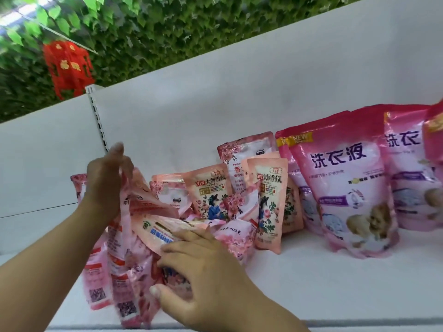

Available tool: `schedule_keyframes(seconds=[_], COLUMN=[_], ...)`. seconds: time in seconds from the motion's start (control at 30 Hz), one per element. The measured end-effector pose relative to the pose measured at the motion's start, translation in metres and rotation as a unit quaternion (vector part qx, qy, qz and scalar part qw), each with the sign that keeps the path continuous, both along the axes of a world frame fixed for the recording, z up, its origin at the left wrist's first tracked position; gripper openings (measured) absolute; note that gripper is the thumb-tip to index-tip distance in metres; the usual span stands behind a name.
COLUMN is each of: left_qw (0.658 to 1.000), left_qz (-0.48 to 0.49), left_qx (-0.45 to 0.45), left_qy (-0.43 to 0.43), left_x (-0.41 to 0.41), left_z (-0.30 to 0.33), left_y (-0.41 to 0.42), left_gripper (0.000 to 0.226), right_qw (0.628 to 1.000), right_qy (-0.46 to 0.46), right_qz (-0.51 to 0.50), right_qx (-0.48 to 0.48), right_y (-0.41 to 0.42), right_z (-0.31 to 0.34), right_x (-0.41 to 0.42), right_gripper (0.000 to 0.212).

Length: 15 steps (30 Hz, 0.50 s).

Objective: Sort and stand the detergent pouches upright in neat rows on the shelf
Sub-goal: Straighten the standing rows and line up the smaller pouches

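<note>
We see a white shelf (335,283) with a heap of small pink detergent pouches (134,248) at its near left, several lying on one another or leaning. Our left hand (105,178) is raised over the heap's far side, fingers pointing up, and seems to pinch the top edge of a thin pink pouch (124,212) that stands on edge; motion blur keeps us from being sure of the grip. Our right hand (191,267) lies on the near part of the heap, fingers spread and fairly straight, pressing on a tilted peach pouch (155,233) with its thumb low at the near side.

Behind the heap, two peach floral pouches (268,207) stand upright, with rose-patterned pouches (242,159) farther back. To the right, large pink pouches with purple lettering (342,192) stand in a row against the shelf's white back panel (239,97). Far left, above the panel, hang green leaves (143,25) and a red lantern (68,65).
</note>
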State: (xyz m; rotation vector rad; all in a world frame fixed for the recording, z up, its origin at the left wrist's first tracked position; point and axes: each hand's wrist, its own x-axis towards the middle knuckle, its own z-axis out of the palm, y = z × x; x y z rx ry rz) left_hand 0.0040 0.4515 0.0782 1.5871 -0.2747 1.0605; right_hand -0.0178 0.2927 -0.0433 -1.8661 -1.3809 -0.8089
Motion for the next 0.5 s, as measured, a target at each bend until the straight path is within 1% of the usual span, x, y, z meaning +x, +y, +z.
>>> schedule_keyframes(seconds=[0.07, 0.1, 0.17, 0.2, 0.23, 0.3, 0.37, 0.43, 0.5], left_qw=[1.0, 1.0, 1.0, 1.0, 0.999, 0.998, 0.997, 0.997, 0.995], left_qz=[-0.002, 0.001, -0.006, -0.017, -0.028, -0.051, -0.067, -0.073, -0.089], left_qx=[0.002, 0.004, -0.003, -0.007, -0.01, -0.019, -0.023, -0.023, -0.034], left_qy=[-0.009, -0.011, -0.013, -0.016, -0.018, -0.015, -0.019, -0.023, -0.009], left_x=[-0.001, -0.002, -0.003, -0.002, -0.003, -0.001, 0.001, 0.003, 0.003], left_z=[-0.001, -0.002, -0.004, -0.004, -0.004, -0.004, -0.005, -0.007, -0.007], left_y=[0.001, 0.002, 0.005, 0.006, 0.006, 0.008, 0.01, 0.012, 0.013], left_gripper=[0.062, 0.059, 0.057, 0.058, 0.059, 0.062, 0.063, 0.068, 0.07], right_qw=[1.0, 0.999, 0.994, 0.991, 0.99, 0.992, 0.993, 0.994, 0.994], right_qy=[0.025, 0.03, -0.003, 0.011, 0.042, 0.08, 0.082, 0.067, 0.031], right_qz=[-0.002, -0.021, -0.092, -0.113, -0.118, -0.098, -0.081, -0.087, -0.09], right_qx=[0.008, 0.01, 0.063, 0.075, 0.061, 0.0, -0.006, 0.026, 0.061], right_y=[0.0, 0.0, 0.0, -0.002, -0.004, -0.009, -0.006, -0.004, -0.001], right_z=[0.001, 0.0, 0.001, 0.004, 0.006, 0.003, 0.002, -0.002, -0.005], right_x=[-0.002, -0.002, 0.002, 0.002, 0.003, 0.009, 0.01, 0.014, 0.02], right_gripper=[0.04, 0.039, 0.039, 0.043, 0.049, 0.055, 0.049, 0.041, 0.034])
